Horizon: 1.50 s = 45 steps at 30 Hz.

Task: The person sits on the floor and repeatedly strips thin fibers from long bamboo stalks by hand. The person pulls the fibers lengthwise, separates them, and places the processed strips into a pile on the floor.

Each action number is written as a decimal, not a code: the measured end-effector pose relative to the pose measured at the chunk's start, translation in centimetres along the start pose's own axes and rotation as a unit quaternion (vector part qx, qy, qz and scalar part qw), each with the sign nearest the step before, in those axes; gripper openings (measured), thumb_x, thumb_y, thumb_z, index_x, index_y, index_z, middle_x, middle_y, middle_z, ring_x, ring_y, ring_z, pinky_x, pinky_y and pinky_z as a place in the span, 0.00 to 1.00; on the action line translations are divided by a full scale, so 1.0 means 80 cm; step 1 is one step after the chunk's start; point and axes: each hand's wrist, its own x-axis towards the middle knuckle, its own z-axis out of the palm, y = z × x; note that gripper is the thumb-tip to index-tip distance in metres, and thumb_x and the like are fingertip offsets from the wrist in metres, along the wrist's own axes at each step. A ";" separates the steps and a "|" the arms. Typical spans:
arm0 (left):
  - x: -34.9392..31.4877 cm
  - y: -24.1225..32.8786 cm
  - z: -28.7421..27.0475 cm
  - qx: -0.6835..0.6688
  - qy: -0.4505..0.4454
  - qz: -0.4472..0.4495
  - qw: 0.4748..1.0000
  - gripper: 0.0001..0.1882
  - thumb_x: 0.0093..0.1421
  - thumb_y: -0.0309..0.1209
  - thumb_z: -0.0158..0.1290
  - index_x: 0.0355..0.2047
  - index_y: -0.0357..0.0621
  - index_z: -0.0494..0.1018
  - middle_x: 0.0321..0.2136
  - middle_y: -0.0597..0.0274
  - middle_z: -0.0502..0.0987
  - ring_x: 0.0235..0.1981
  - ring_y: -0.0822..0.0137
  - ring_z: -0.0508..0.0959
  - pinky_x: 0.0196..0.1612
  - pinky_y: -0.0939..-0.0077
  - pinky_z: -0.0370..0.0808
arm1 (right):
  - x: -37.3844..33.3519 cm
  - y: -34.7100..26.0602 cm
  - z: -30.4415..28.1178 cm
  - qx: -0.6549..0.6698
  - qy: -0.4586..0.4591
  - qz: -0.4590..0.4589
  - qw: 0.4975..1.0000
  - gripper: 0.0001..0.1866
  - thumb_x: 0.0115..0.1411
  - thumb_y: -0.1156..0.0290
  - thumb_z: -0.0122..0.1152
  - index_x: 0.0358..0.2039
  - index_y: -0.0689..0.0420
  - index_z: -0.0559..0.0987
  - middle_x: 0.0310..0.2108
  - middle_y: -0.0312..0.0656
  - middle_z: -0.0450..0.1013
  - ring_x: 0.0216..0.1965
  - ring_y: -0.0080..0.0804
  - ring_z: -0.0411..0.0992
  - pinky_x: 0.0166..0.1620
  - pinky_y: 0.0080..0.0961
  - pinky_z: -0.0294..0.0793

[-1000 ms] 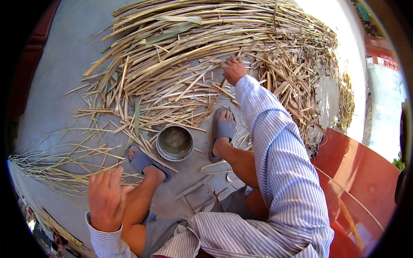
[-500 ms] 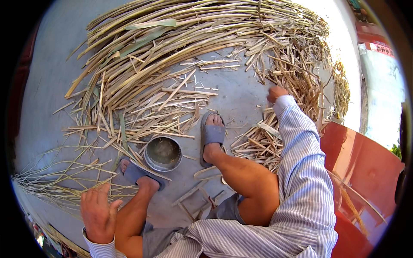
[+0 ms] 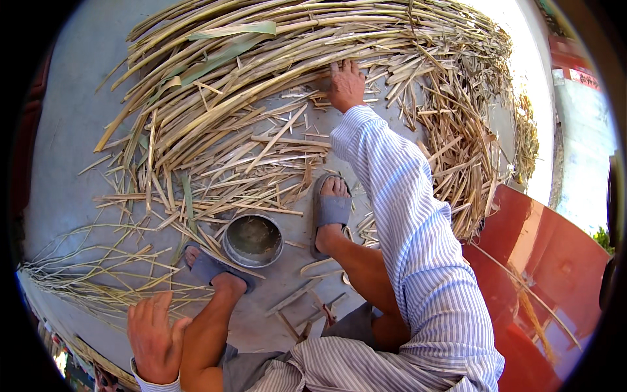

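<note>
My right hand [image 3: 347, 86] reaches far forward to the near edge of a large heap of long dry stalks [image 3: 261, 55]. Its fingers are stretched out and touch the stalks there; none is visibly lifted. At the lower left, my left hand [image 3: 155, 336] is raised near my left knee, empty, with the fingers up and the thumb apart. Beyond it, thin pale stalks [image 3: 98, 277] fan out over the floor. A long green-grey leaf [image 3: 225, 62] lies across the heap.
Between my sandalled feet stands a round metal pot [image 3: 253, 240] with cloudy liquid in it. Short cut pieces [image 3: 228, 166] litter the floor, and dry husks [image 3: 457, 150] are piled at right. A red panel [image 3: 555, 255] stands at the right side.
My right hand has moved forward and left from beside the husks to the stalk heap, its arm stretching out. My left hand has barely moved.
</note>
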 end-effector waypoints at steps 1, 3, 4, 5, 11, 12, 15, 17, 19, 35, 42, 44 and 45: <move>0.001 -0.001 0.001 -0.003 0.001 -0.006 1.000 0.26 0.55 0.41 0.56 0.47 0.32 0.69 0.41 0.48 0.74 0.40 0.48 0.72 0.45 0.57 0.65 | 0.000 0.003 0.002 0.002 0.013 -0.008 1.000 0.34 0.46 0.69 0.67 0.57 0.53 0.69 0.59 0.55 0.63 0.62 0.53 0.59 0.57 0.45 0.63; 0.002 -0.002 0.005 -0.010 0.001 -0.016 1.000 0.28 0.54 0.44 0.57 0.46 0.31 0.70 0.39 0.46 0.75 0.40 0.46 0.71 0.46 0.57 0.66 | 0.001 0.008 0.004 0.005 0.040 -0.024 0.999 0.35 0.47 0.71 0.66 0.58 0.52 0.69 0.60 0.56 0.61 0.64 0.55 0.57 0.59 0.45 0.60; 0.004 -0.001 0.005 -0.011 0.000 -0.015 1.000 0.28 0.54 0.43 0.57 0.46 0.31 0.70 0.39 0.46 0.75 0.40 0.46 0.71 0.46 0.57 0.66 | 0.003 0.009 0.004 0.002 0.028 -0.025 0.999 0.35 0.47 0.71 0.66 0.59 0.52 0.68 0.60 0.56 0.61 0.64 0.55 0.57 0.59 0.45 0.60; 0.005 -0.001 0.005 -0.012 -0.001 -0.013 1.000 0.28 0.54 0.43 0.57 0.46 0.31 0.70 0.39 0.46 0.75 0.40 0.46 0.71 0.46 0.57 0.66 | 0.007 0.010 0.004 0.000 0.017 -0.025 1.000 0.36 0.47 0.71 0.65 0.59 0.53 0.68 0.61 0.56 0.61 0.64 0.55 0.57 0.59 0.45 0.59; 0.002 0.001 0.008 -0.003 0.010 0.013 1.000 0.27 0.53 0.41 0.58 0.47 0.33 0.70 0.40 0.48 0.75 0.40 0.48 0.72 0.44 0.58 0.65 | 0.000 0.012 -0.002 -0.085 -0.052 -0.071 0.992 0.12 0.56 0.70 0.57 0.41 0.53 0.78 0.44 0.47 0.71 0.50 0.43 0.70 0.47 0.42 0.68; 0.001 0.001 0.008 -0.005 0.009 0.019 1.000 0.27 0.53 0.41 0.58 0.47 0.33 0.69 0.41 0.48 0.75 0.40 0.49 0.72 0.44 0.58 0.65 | -0.012 0.017 -0.002 -0.094 -0.054 -0.077 0.991 0.11 0.56 0.70 0.56 0.41 0.52 0.78 0.43 0.46 0.72 0.49 0.42 0.71 0.47 0.41 0.68; -0.003 0.000 0.005 0.007 -0.013 -0.003 1.000 0.26 0.52 0.39 0.59 0.46 0.34 0.70 0.41 0.48 0.75 0.40 0.49 0.72 0.44 0.58 0.65 | -0.047 0.043 -0.015 -0.102 -0.060 -0.095 0.988 0.11 0.57 0.70 0.55 0.41 0.51 0.79 0.41 0.44 0.73 0.47 0.38 0.73 0.47 0.39 0.69; -0.004 0.002 0.006 0.008 0.000 0.004 1.000 0.25 0.52 0.38 0.59 0.47 0.34 0.70 0.41 0.48 0.75 0.41 0.49 0.72 0.45 0.58 0.65 | -0.065 0.065 -0.029 -0.066 -0.044 -0.109 0.991 0.10 0.57 0.70 0.55 0.39 0.49 0.80 0.40 0.43 0.73 0.46 0.38 0.73 0.46 0.38 0.70; -0.001 0.002 0.008 0.029 0.042 0.019 0.999 0.25 0.53 0.36 0.59 0.48 0.34 0.70 0.43 0.48 0.75 0.42 0.49 0.72 0.47 0.58 0.65 | -0.073 0.082 -0.067 -0.029 0.017 -0.120 0.992 0.10 0.55 0.70 0.56 0.36 0.48 0.81 0.37 0.42 0.74 0.45 0.39 0.73 0.44 0.38 0.71; -0.006 0.110 -0.050 0.233 0.413 0.123 0.872 0.20 0.59 0.38 0.58 0.48 0.42 0.74 0.42 0.59 0.79 0.40 0.58 0.77 0.41 0.68 0.68 | -0.229 -0.116 -0.476 0.104 0.148 -0.338 0.924 0.05 0.50 0.68 0.61 0.25 0.53 0.82 0.26 0.40 0.78 0.34 0.38 0.79 0.28 0.34 0.79; -0.059 0.134 -0.086 0.065 0.439 0.146 0.884 0.09 0.57 0.37 0.58 0.30 0.45 0.76 0.26 0.57 0.78 0.27 0.55 0.76 0.31 0.63 0.68 | -0.308 -0.076 -0.532 0.395 0.289 -0.074 0.869 0.11 0.52 0.68 0.67 0.35 0.56 0.79 0.34 0.43 0.75 0.34 0.37 0.74 0.38 0.37 0.75; -0.072 0.121 -0.087 0.057 0.469 0.152 0.868 0.08 0.55 0.36 0.60 0.29 0.45 0.78 0.23 0.59 0.78 0.24 0.56 0.76 0.28 0.64 0.67 | -0.307 -0.076 -0.519 0.667 0.133 0.120 0.724 0.10 0.57 0.67 0.64 0.32 0.60 0.77 0.27 0.38 0.74 0.27 0.26 0.73 0.30 0.25 0.73; -0.074 0.118 -0.084 0.061 0.477 0.148 0.864 0.08 0.54 0.36 0.60 0.29 0.45 0.77 0.23 0.59 0.78 0.24 0.57 0.76 0.28 0.65 0.67 | -0.311 -0.078 -0.524 0.781 0.005 0.172 0.600 0.13 0.60 0.64 0.63 0.36 0.62 0.76 0.28 0.37 0.74 0.27 0.21 0.73 0.26 0.17 0.72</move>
